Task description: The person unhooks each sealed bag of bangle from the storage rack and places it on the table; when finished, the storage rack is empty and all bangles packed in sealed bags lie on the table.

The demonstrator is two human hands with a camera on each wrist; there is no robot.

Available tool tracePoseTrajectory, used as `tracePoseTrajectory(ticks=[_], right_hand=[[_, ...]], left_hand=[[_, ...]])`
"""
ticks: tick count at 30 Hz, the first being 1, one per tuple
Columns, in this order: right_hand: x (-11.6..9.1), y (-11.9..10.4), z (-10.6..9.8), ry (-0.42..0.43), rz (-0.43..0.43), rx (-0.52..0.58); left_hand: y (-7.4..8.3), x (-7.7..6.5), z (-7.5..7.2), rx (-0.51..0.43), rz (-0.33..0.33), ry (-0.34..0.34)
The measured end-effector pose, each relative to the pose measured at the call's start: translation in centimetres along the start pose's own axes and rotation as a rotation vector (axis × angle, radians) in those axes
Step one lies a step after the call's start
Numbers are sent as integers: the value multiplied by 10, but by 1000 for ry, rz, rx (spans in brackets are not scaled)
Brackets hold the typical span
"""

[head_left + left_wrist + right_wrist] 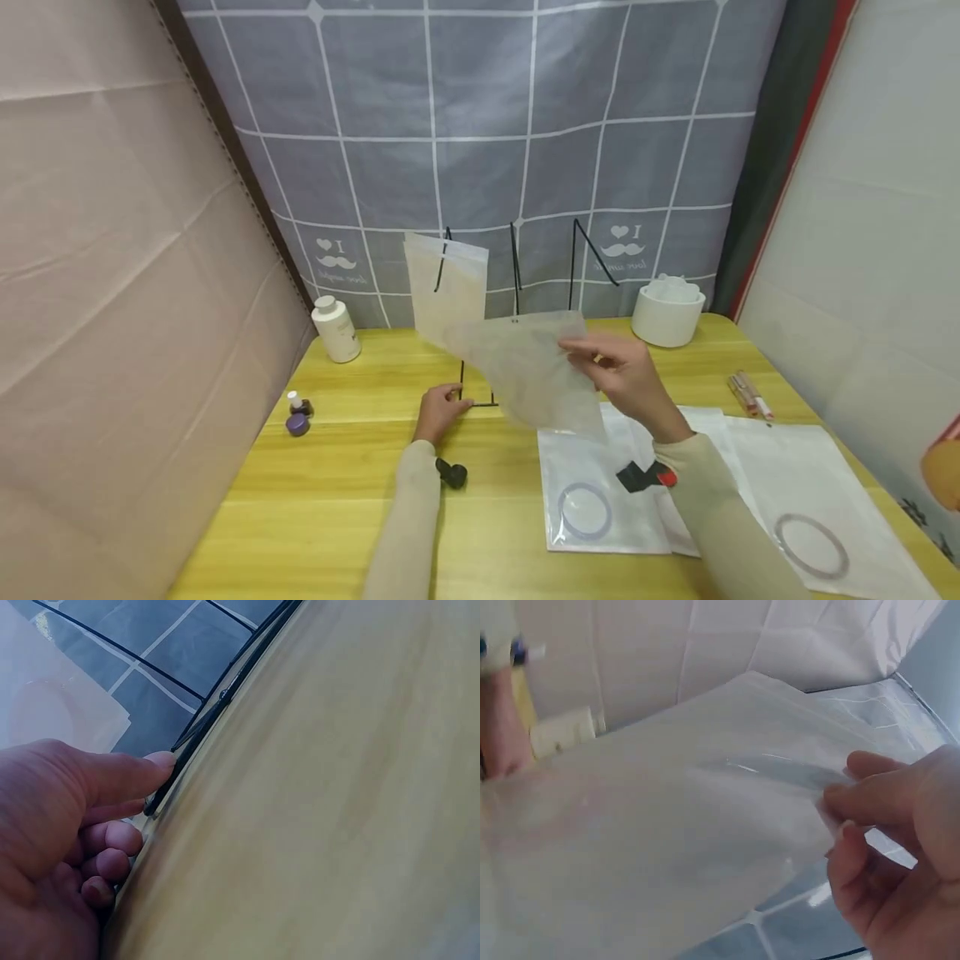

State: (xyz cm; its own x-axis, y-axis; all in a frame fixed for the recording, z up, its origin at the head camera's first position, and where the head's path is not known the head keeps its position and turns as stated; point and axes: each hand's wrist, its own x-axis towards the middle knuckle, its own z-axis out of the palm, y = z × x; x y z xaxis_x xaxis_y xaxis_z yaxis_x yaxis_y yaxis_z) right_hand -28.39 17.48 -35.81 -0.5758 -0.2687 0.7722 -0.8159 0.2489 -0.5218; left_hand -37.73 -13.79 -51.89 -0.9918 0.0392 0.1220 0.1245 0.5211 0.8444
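Note:
My left hand [441,412] is low at the front corner of a black wire rack [516,258] with several upright hooks. In the left wrist view, its thumb and forefinger pinch the rack's base wire [225,697]. A frosted plastic bag [536,375] hangs slanting in front of the rack. Its right edge is pinched between the thumb and fingers of my right hand [618,371]. A faint pinkish ring shape shows through the bag [667,810] in the right wrist view. Another pale bag [450,283] hangs from the rack's left hook, its lower part overlapped by the held one.
Frosted bags lie at the right front of the wooden table [315,508], with a lilac ring [585,485] and a greyish ring [780,533] inside. A white bottle [337,331], a purple-capped jar [297,425], a white round container [667,315] and slim tubes [744,392] stand around.

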Motion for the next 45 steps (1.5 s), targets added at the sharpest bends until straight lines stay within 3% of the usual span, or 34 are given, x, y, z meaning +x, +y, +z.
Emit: tracePoseTrajectory(ticks=[2,4,6,10,14,19,27,30,33,38,45], right_hand=[[-11,1,3,-58,167,158],[-25,9,8,-106,389,287],[-40,22,18,-151,617,336],[-67,48,41,-234,962,278],[-78,60,62,-259,1117,161],[-76,64,80,-269,1148,96],[-76,70,98,-246,1129,124],[-78,74,103,-251,1102,90],[-79,74,103,-294,1018,-7],[-76,79,90,-331,892,-195],[-73,116,37,-249,903,-364]], left_hand=[[-1,1,0,2,1,8],[-2,2,0,9,3,19],[-2,2,0,22,8,24],[0,0,-2,27,4,8],[3,-3,-5,19,-8,-25],[6,-4,-8,18,-3,-36],[5,1,-9,31,-41,-54],[5,2,-8,34,-57,-44],[7,1,-7,43,-70,-30],[8,2,-7,33,-75,-20],[6,2,-7,3,-84,-31]])
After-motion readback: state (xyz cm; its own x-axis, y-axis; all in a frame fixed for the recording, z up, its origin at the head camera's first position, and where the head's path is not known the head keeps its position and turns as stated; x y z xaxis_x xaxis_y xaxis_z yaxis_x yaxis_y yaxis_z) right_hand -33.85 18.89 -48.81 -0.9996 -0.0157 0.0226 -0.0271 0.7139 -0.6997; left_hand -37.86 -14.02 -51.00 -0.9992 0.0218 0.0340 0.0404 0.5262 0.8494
